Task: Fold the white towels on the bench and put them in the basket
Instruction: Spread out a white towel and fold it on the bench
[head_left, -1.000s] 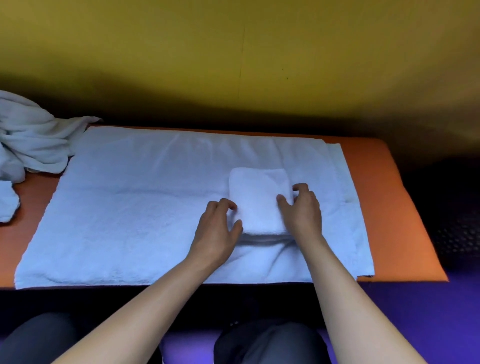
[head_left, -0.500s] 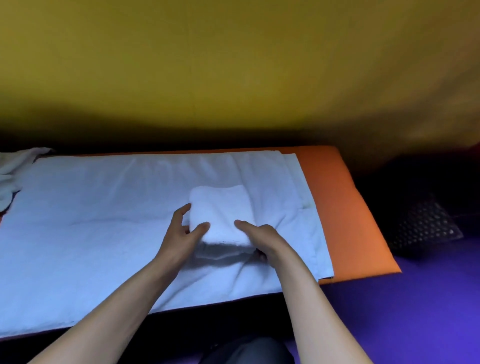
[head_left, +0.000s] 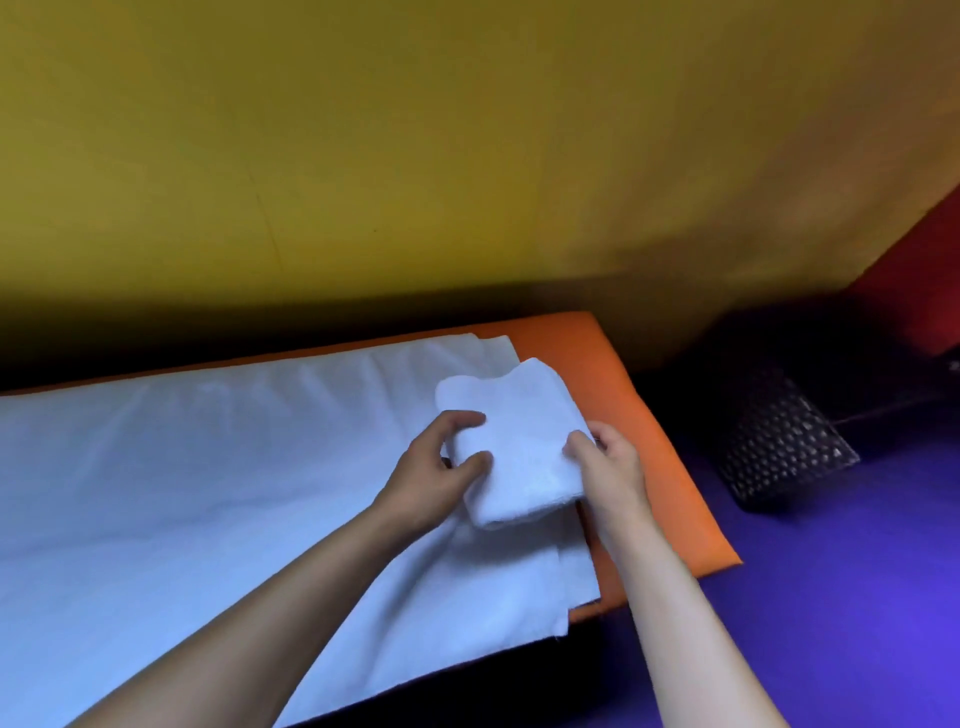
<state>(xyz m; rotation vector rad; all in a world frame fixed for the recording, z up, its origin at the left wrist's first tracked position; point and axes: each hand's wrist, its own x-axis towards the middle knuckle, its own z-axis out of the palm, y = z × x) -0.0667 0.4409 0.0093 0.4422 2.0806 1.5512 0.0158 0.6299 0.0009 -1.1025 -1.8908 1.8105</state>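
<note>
Over the bench's 3 o'clock end, both hands pinch one folded towel; basket still waits, big towel unfolded.

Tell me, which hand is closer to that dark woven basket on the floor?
The right hand. It grips the folded towel's right edge, the side toward the basket. The left hand holds the towel's opposite edge, farther away.

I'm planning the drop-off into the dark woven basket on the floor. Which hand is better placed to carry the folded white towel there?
Probably the right hand. It grips the folded white towel on the side nearest the dark woven basket, which sits past the orange bench's right end. The left hand holds the far side.
</note>
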